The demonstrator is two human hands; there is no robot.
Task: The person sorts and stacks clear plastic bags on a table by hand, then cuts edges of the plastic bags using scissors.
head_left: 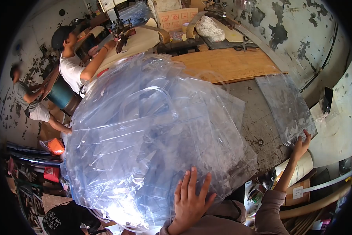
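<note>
My left hand (193, 196), fingers spread, rests on the clear plastic heap (144, 133) at centre frame; at right, my right hand (300, 147) meets a flat clear sheet (284, 105), grip unclear. Uneven pressure could send the slick heap sliding.

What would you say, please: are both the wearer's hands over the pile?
No, the right hand is at a separate clear sheet.

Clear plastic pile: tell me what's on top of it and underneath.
The left hand lies on top. Grey tabletop shows from under the pile on the right; whatever lies beneath its middle is covered.
</note>
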